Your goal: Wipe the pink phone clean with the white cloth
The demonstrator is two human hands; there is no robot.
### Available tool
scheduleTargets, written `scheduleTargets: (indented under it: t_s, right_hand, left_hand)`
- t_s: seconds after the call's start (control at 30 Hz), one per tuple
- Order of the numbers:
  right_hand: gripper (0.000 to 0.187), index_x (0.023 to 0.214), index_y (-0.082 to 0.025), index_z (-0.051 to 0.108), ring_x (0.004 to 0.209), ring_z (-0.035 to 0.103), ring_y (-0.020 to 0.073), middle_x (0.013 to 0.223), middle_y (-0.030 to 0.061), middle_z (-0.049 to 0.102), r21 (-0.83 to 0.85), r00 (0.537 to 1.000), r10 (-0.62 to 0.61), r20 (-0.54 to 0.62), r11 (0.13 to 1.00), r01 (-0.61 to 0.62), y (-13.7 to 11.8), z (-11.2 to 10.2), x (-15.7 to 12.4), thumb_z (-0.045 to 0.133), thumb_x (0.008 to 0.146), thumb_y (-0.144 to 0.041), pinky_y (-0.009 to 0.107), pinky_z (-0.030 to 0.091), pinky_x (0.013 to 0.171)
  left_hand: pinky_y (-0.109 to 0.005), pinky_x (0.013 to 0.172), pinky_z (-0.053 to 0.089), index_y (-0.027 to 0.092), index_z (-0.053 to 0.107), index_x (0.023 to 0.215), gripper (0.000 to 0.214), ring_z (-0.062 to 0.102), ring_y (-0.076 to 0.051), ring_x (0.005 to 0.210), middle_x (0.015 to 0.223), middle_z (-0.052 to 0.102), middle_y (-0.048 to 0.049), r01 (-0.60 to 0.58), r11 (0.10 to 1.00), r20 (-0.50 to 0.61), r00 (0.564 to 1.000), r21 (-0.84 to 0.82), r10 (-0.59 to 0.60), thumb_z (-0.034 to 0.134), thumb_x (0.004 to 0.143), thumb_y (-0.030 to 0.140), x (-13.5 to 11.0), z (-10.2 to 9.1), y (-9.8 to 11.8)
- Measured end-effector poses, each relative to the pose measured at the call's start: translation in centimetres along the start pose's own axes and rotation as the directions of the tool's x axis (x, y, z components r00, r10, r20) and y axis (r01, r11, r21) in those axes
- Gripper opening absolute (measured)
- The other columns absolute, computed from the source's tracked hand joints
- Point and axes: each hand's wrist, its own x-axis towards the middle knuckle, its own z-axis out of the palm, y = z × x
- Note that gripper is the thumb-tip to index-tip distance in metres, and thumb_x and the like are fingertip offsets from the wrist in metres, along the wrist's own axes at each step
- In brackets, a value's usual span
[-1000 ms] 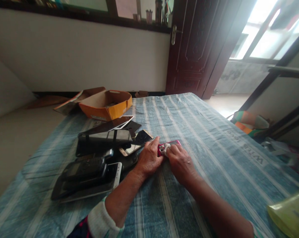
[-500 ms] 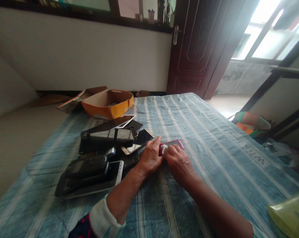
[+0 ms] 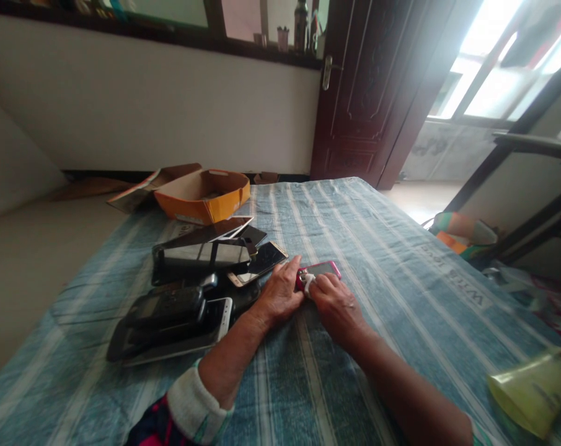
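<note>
A pink-framed mobile phone (image 3: 326,269) lies on the striped cloth, its screen facing up. My left hand (image 3: 280,290) steadies its left end, fingers on the far side and thumb on the near side. My right hand (image 3: 336,303) is closed around a small white wipe (image 3: 309,285), pressed onto the phone's left part; its fingers cover part of the phone. Just left of my left hand lies a gold-framed phone (image 3: 260,264). A pile of devices spreads farther left, with a white-edged phone (image 3: 224,316) and a black device (image 3: 168,306) on a tablet.
An open orange cardboard box (image 3: 206,207) stands at the far left of the cloth-covered table (image 3: 377,248). A yellow translucent packet (image 3: 531,390) lies at the right edge. Beyond the table are a dark red door (image 3: 354,93) and a white wall (image 3: 159,99).
The view has shifted slightly. My right hand and the wipe have moved a little across the pink phone, showing more of its left end. My left hand stays in place.
</note>
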Motion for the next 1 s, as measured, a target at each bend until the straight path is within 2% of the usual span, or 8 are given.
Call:
scheduleTargets:
  t_s: [0.2, 0.37, 0.43, 0.6, 0.73, 0.8, 0.9, 1.0]
  right_hand:
    - [0.018, 0.089, -0.017, 0.064, 0.091, 0.051, 0.0208, 0.092, 0.0069, 0.062, -0.008, 0.990, 0.142, -0.003, 0.990, -0.142, 1.0, -0.5, 0.2, 0.050, 0.090, -0.005, 0.030, 0.041, 0.076]
    - [0.015, 0.088, -0.018, 0.063, 0.089, 0.051, 0.0207, 0.091, 0.0067, 0.062, 0.011, 0.999, 0.038, -0.027, 0.999, -0.038, -0.8, 0.0, 0.6, 0.050, 0.092, -0.011, 0.030, 0.040, 0.075]
    - [0.015, 0.086, -0.018, 0.063, 0.088, 0.051, 0.0206, 0.091, 0.0067, 0.062, 0.011, 0.999, 0.034, -0.020, 0.999, -0.034, -0.9, 0.0, 0.6, 0.050, 0.092, -0.011, 0.030, 0.040, 0.075]
    - [0.021, 0.091, -0.016, 0.065, 0.092, 0.051, 0.0208, 0.094, 0.0076, 0.063, -0.001, 0.984, 0.174, 0.025, 0.985, -0.174, 1.6, -0.6, 0.5, 0.047, 0.091, -0.006, 0.029, 0.040, 0.077]
    - [0.027, 0.091, -0.017, 0.067, 0.091, 0.052, 0.0202, 0.093, 0.0065, 0.064, -0.023, 0.944, 0.329, 0.028, 0.944, -0.329, 4.0, -0.8, 0.3, 0.046, 0.087, -0.001, 0.028, 0.039, 0.075]
    - [0.029, 0.091, -0.019, 0.068, 0.089, 0.052, 0.0195, 0.091, 0.0056, 0.065, -0.013, 0.931, 0.365, -0.008, 0.931, -0.365, 4.7, -0.7, 0.1, 0.047, 0.085, 0.000, 0.027, 0.038, 0.074]
    - [0.029, 0.097, -0.020, 0.067, 0.090, 0.052, 0.0190, 0.092, 0.0053, 0.064, 0.037, 0.936, 0.337, -0.100, 0.942, -0.335, 4.6, -0.6, 0.0, 0.047, 0.087, -0.002, 0.026, 0.040, 0.076]
    - [0.025, 0.098, -0.019, 0.066, 0.094, 0.052, 0.0187, 0.096, 0.0061, 0.064, 0.084, 0.959, 0.238, -0.150, 0.970, -0.228, 3.4, -0.4, 0.2, 0.048, 0.089, -0.005, 0.026, 0.042, 0.081]
  left_hand:
    - [-0.043, 0.101, 0.045, 0.010, 0.044, 0.137, 0.071, 0.055, -0.030, 0.116, 0.124, 0.062, -0.0146, -0.015, 0.999, -0.053, 0.999, -0.030, 0.013, 0.064, 0.069, 0.018, -0.2, 0.2, -0.2]
    - [-0.039, 0.097, 0.049, 0.010, 0.045, 0.136, 0.071, 0.059, -0.027, 0.111, 0.117, 0.066, -0.0131, -0.015, 0.995, -0.028, 1.000, -0.096, 0.013, 0.059, 0.067, 0.012, 0.0, -0.3, -0.4]
    - [-0.036, 0.093, 0.051, 0.011, 0.046, 0.135, 0.069, 0.061, -0.026, 0.109, 0.116, 0.067, -0.0122, -0.001, 0.990, -0.008, 1.000, -0.144, 0.000, 0.056, 0.067, 0.010, 0.1, -0.5, -0.6]
    - [-0.034, 0.084, 0.054, 0.012, 0.051, 0.130, 0.055, 0.064, -0.025, 0.106, 0.115, 0.067, -0.0132, 0.070, 0.970, -0.023, 0.997, -0.234, -0.078, 0.057, 0.076, 0.020, 0.4, -0.3, -0.8]
    - [-0.036, 0.087, 0.053, 0.012, 0.050, 0.131, 0.057, 0.061, -0.027, 0.112, 0.120, 0.064, -0.0162, 0.096, 0.976, -0.067, 0.992, -0.195, -0.111, 0.061, 0.078, 0.030, 0.3, 0.3, -0.6]
    - [-0.037, 0.087, 0.053, 0.012, 0.050, 0.131, 0.057, 0.060, -0.027, 0.113, 0.121, 0.063, -0.0158, 0.105, 0.980, -0.076, 0.990, -0.172, -0.119, 0.062, 0.079, 0.031, 0.3, 0.5, -0.5]
    - [-0.038, 0.089, 0.052, 0.012, 0.052, 0.127, 0.053, 0.059, -0.028, 0.113, 0.121, 0.063, -0.0157, 0.102, 0.988, -0.111, 0.987, -0.120, -0.115, 0.062, 0.079, 0.031, 0.3, 0.6, -0.3]
    - [-0.042, 0.094, 0.049, 0.014, 0.059, 0.114, 0.039, 0.059, -0.028, 0.110, 0.117, 0.065, -0.0141, 0.063, 0.998, -0.169, 0.983, -0.029, -0.067, 0.063, 0.078, 0.030, 0.5, 0.7, -0.3]
